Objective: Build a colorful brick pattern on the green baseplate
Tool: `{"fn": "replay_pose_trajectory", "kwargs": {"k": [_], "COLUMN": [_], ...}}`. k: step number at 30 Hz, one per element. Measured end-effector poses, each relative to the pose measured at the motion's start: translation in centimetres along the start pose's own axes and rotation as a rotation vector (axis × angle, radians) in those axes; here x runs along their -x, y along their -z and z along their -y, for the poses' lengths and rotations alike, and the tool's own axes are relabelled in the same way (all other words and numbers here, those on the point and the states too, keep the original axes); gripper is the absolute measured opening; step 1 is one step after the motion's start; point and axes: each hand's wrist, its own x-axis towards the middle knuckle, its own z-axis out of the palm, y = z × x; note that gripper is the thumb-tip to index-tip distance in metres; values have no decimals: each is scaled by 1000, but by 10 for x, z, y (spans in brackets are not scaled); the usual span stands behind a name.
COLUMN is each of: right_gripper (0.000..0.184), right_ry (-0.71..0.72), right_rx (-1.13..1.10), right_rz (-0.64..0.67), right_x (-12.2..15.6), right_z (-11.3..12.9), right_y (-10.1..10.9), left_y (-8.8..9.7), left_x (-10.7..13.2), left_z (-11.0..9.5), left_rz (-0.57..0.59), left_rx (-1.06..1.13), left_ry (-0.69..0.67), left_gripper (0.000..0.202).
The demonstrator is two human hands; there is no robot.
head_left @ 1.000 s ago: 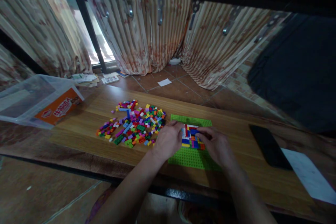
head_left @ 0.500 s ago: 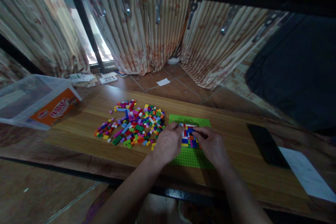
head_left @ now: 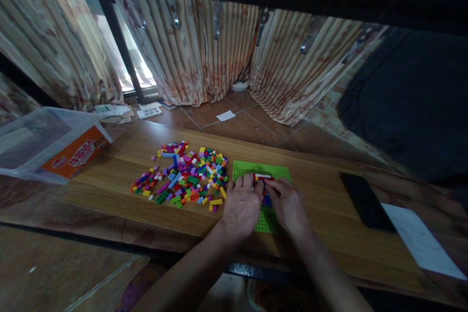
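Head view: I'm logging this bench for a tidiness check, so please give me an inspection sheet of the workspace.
Surface: wooden table with a light wood-grain top.
Job's things: green baseplate carrying a small multicoloured brick build; pile of loose bricks to its left.
Clutter: clear plastic box with an orange label at far left; black phone and white paper at right.
Hands: left hand lies flat on the baseplate; right hand has its fingertips at the brick build, grip unclear.
Cables: nothing seen.
Surroundings: striped curtains, tiled floor, papers near the window.
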Motion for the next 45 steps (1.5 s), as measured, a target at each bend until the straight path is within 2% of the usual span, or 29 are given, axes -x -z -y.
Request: {"fn": "replay_pose_trajectory", "kwargs": {"k": [5,10,12,16,18,22,31,35,38,42,45], "right_gripper": [31,31,32,34,34,32,32,32,30,24,21], "right_ry": [40,8,-33,-240,-346,-423,-433,-414,-305,-42,123], "right_rx": [131,39,-47,-232,-332,-510,-593,-552,-444,-280,-202], "right_rz": [-1,-14,-94,-428,-552,-615,-559,-505,-393,-126,2], "right_x": [10,9,4,-11,-18,-23,-24,-22,-17,-6,2], "right_z": [2,2,-1,-12,-19,-24,-16,-5,12,40,54], "right_y": [-2,1,7,24,30,33,25,19,11,-2,-15], "left_y": [-3,-7,-8,-7,-5,0,9,16,24,31,31], "left_x": [-1,1,3,3,1,-8,-11,-12,-14,-13,-12], "left_z": [-6,0,5,15,22,36,49,64,80,101,114], "left_rz": [-15,-52,-90,-182,-218,-285,-364,-475,-584,-667,-716], "left_rx": [-40,17,83,245,310,416,526,571,677,884,1023], "left_ry": [15,-6,-23,-3,45,138,187,228,320,473,527], "left_gripper": [32,32,32,36,36,33,28,24,25,30,33]}}
